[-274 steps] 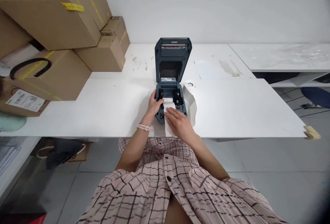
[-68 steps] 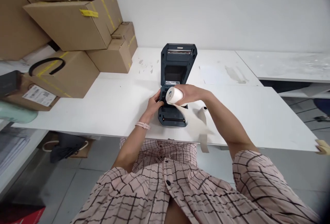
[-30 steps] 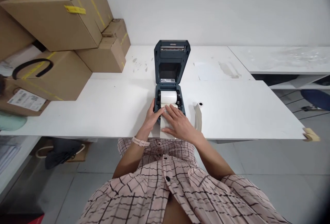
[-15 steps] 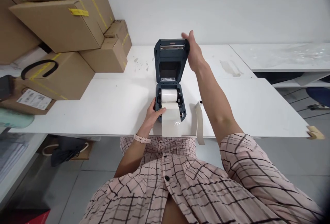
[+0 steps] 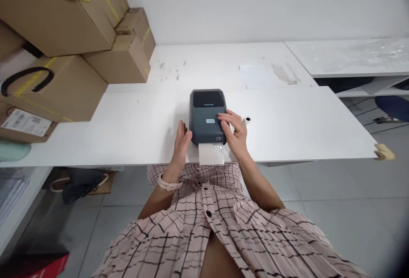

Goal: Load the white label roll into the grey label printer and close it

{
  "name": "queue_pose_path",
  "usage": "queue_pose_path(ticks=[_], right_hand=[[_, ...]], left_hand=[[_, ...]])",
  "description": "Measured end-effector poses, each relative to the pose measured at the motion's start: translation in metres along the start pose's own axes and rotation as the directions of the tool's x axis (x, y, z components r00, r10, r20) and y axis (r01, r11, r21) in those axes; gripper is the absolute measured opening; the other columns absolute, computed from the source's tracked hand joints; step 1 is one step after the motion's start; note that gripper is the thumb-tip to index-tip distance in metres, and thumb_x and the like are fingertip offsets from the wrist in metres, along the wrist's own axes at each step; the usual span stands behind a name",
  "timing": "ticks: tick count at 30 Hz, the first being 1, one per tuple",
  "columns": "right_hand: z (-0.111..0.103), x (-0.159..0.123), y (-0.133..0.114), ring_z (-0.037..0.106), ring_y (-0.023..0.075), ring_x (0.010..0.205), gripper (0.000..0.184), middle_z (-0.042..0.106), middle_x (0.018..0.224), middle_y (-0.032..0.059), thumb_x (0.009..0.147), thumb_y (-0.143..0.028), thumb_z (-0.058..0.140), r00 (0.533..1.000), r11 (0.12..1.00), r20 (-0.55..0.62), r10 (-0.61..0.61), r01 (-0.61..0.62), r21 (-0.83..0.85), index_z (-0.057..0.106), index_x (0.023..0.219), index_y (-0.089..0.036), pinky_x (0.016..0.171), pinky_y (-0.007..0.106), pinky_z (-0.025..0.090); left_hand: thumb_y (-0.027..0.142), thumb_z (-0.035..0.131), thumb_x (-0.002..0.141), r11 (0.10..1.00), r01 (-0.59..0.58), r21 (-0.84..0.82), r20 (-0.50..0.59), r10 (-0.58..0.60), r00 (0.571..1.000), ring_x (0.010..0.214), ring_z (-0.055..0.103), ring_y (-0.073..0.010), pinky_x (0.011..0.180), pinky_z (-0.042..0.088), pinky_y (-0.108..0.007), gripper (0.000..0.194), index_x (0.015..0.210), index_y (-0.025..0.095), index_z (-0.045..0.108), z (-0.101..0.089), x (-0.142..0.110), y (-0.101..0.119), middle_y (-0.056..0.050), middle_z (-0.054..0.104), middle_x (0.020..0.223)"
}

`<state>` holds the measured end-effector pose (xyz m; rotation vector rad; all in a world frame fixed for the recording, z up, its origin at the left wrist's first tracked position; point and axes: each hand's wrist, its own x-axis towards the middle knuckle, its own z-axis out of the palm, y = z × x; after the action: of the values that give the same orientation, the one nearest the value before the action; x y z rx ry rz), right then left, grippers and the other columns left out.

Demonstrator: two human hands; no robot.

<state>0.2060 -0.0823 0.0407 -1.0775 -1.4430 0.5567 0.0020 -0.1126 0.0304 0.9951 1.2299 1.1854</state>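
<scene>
A dark blue-grey label printer [image 5: 207,114] stands near the table's front edge with its lid down. From its front slot a white label strip [image 5: 211,154] hangs out toward the edge. My left hand [image 5: 182,143] is upright along the printer's left side, fingers stretched out, holding nothing. On the right, my right hand [image 5: 234,131] rests its fingertips on the lid's right side, fingers bent but apart. The label roll is hidden inside the printer. A small white paper roll [image 5: 247,120] with a dark core lies just right of my right hand, partly covered by it.
Cardboard boxes [image 5: 118,58] with yellow tape are stacked at the left end of the white table [image 5: 294,128]. A thin white sheet [image 5: 254,76] lies at the back. A beige piece [image 5: 385,152] sticks out at the right corner. A blue stool [image 5: 391,108] stands at far right.
The printer's lid has swung down from open to shut. My right hand has come from the lid's raised top to its right side. My left hand has eased outward from the printer.
</scene>
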Motion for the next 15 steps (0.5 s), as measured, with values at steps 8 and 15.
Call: queue_pose_path(ticks=[8, 15], right_hand=[[0.000, -0.006, 0.020, 0.046, 0.0339, 0.152, 0.102, 0.047, 0.166, 0.0086, 0.074, -0.064, 0.083, 0.783, 0.696, 0.232, 0.578, -0.620, 0.362, 0.037, 0.161, -0.034, 0.126, 0.058, 0.039], [0.001, -0.011, 0.025, 0.055, 0.0356, 0.145, 0.103, 0.056, 0.157, 0.0115, 0.074, -0.066, 0.081, 0.805, 0.740, 0.215, 0.553, -0.593, 0.319, 0.038, 0.162, -0.032, 0.122, 0.059, 0.046]], left_hand=[[0.055, 0.070, 0.091, 0.998, -0.058, -0.033, 0.145, 0.063, 0.987, 0.152, 0.046, -0.0369, 0.122, 0.046, -0.051, 0.084, 0.163, 0.026, 0.037, 0.014, 0.014, 0.012, -0.011, 0.046, 0.167], [0.061, 0.069, 0.090, 0.994, -0.105, 0.032, 0.076, 0.103, 0.992, 0.152, 0.046, -0.0359, 0.119, 0.049, -0.046, 0.087, 0.163, 0.027, 0.035, 0.014, 0.016, 0.000, -0.010, 0.045, 0.167]])
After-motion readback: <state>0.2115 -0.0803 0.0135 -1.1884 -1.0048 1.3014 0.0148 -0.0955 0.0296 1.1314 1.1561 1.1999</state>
